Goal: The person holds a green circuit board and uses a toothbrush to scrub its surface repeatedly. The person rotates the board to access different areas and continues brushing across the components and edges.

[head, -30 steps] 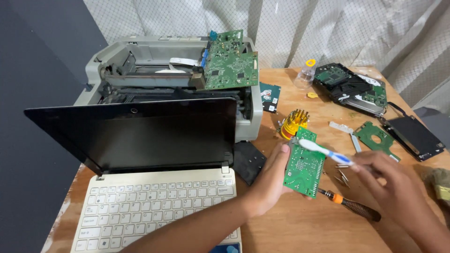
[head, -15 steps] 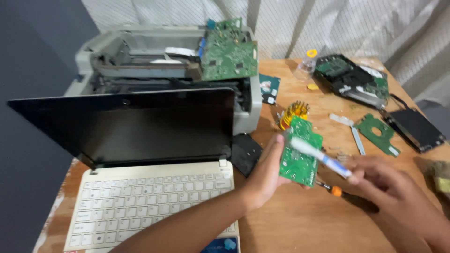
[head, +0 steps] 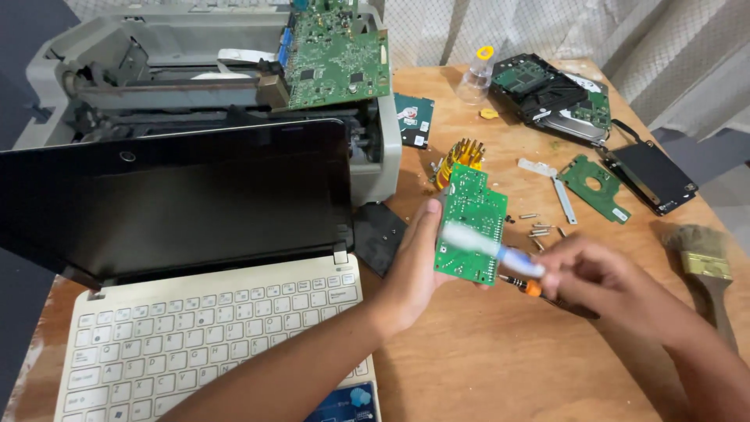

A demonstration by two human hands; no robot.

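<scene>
A round wooden table (head: 500,367) fills most of the scene; its top is light brown with worn, pale patches at the near left edge. Along the far side hangs a pale curtain (head: 547,27) with a fine mesh pattern. A dark blue-grey wall (head: 19,47) stands at the left. Lighting is soft and even.

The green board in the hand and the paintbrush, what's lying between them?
In the head view, the right hand with a blurred toothbrush lies between the green board and paintbrush.
</scene>
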